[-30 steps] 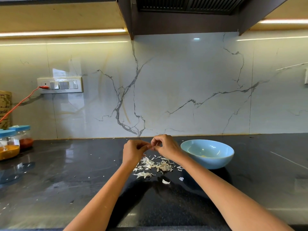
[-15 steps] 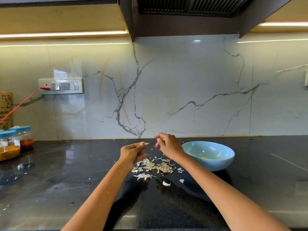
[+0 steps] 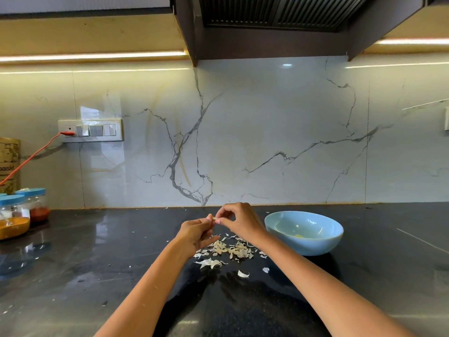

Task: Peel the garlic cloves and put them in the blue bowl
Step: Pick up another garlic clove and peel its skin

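A: What are the hands doing?

B: The left hand [image 3: 196, 233] pinches a small garlic clove [image 3: 214, 218] at its fingertips, held up above the counter. The right hand [image 3: 239, 220] meets it there, thumb and forefinger nipped onto the clove's right end, the other fingers arched above.

A: And underneath them?

B: A scatter of pale garlic skins [image 3: 230, 249] lies on the black countertop [image 3: 97, 276], just below and slightly toward the person. A few stray pieces sit nearer still.

A: Where's the bowl?

B: The blue bowl [image 3: 303, 233] stands on the counter just right of the right hand, close beside the skins. Something small and yellowish lies at its bottom; too small to name.

A: Anything further out?

B: At the far left, two blue-lidded jars [image 3: 14, 215] of orange and red powder. Behind, a marble backsplash [image 3: 267, 142] with a switch panel [image 3: 91, 130] and a red cable [image 3: 36, 154] plugged in.
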